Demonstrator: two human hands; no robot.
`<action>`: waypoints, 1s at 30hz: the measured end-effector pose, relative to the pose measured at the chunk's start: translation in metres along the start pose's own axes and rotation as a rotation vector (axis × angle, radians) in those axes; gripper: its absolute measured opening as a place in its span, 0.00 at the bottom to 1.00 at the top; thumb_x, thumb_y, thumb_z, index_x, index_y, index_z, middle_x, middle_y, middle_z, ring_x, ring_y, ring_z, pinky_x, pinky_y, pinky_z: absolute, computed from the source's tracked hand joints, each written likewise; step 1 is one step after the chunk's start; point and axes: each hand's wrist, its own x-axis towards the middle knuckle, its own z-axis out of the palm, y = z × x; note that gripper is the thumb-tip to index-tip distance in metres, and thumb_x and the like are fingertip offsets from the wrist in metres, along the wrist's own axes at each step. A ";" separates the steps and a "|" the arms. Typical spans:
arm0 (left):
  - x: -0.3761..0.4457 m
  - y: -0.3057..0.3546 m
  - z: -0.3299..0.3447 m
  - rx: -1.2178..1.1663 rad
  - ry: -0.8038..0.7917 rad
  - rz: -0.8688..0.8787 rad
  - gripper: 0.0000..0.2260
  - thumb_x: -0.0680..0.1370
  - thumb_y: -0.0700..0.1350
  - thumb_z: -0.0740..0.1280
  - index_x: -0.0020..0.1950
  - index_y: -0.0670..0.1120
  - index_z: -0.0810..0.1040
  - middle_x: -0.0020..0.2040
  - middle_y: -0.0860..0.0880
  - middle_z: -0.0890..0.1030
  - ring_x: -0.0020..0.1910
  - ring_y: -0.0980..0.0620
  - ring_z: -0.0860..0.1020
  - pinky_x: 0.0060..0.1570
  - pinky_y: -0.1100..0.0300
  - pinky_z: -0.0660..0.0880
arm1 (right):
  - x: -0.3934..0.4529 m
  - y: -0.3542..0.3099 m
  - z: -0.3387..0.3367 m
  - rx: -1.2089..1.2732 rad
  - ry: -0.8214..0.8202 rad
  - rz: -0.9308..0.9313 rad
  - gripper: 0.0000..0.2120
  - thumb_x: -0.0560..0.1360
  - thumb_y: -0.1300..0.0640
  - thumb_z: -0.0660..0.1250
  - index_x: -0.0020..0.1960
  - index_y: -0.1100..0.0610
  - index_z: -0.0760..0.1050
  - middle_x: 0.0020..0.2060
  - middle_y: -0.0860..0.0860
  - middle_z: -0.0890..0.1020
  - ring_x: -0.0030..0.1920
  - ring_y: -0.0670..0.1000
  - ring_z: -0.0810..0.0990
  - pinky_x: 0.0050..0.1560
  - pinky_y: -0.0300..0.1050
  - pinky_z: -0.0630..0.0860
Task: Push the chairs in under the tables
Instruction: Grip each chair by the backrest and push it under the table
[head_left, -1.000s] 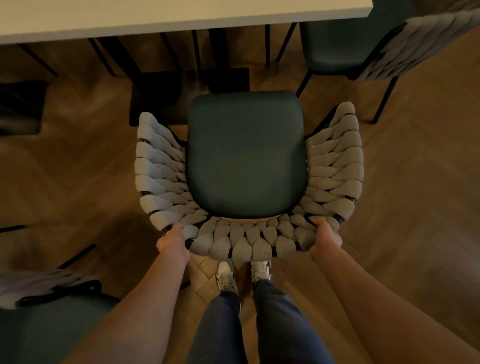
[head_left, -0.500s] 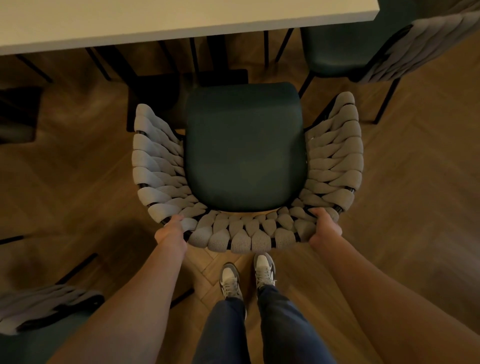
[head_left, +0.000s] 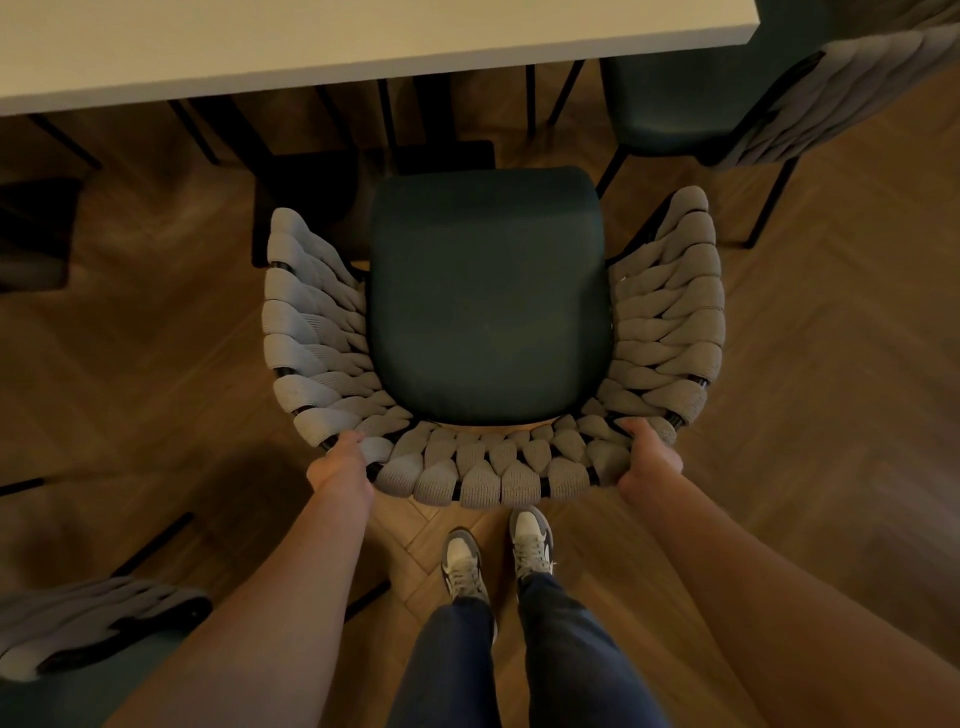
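A chair (head_left: 488, 296) with a dark green seat and a curved back of grey woven cord stands right in front of me, facing a pale table (head_left: 311, 47) along the top of the view. The seat's front edge is a little short of the table edge. My left hand (head_left: 340, 465) grips the back's rim at its left rear corner. My right hand (head_left: 649, 457) grips the rim at the right rear corner. My feet stand just behind the chair.
A second chair of the same kind (head_left: 727, 93) stands at the top right, partly under the table. A third chair (head_left: 88, 639) is at the bottom left beside my arm. Black table legs (head_left: 410, 119) stand behind the seat. The floor is herringbone wood.
The chair has slid forward towards the table with both hands on its back, and my feet have stepped forward after it.
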 end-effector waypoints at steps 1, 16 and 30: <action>0.000 0.004 0.001 -0.082 -0.016 -0.052 0.13 0.79 0.41 0.68 0.63 0.41 0.74 0.66 0.37 0.74 0.65 0.40 0.74 0.42 0.64 0.75 | 0.000 0.000 0.000 -0.002 -0.005 -0.001 0.25 0.72 0.59 0.74 0.67 0.58 0.70 0.55 0.57 0.79 0.55 0.59 0.80 0.55 0.59 0.80; 0.023 0.016 0.001 0.004 0.006 0.095 0.24 0.78 0.40 0.67 0.73 0.39 0.67 0.70 0.39 0.72 0.68 0.41 0.73 0.43 0.62 0.76 | 0.000 -0.004 0.017 -0.024 0.005 0.012 0.29 0.73 0.59 0.74 0.70 0.58 0.67 0.57 0.57 0.76 0.56 0.58 0.77 0.57 0.56 0.78; 0.002 -0.014 -0.055 0.139 -0.266 0.173 0.20 0.80 0.51 0.66 0.70 0.46 0.71 0.61 0.44 0.78 0.55 0.48 0.79 0.61 0.48 0.74 | -0.012 0.040 -0.025 0.017 -0.171 -0.174 0.25 0.81 0.41 0.58 0.73 0.54 0.67 0.61 0.54 0.79 0.58 0.54 0.80 0.61 0.55 0.76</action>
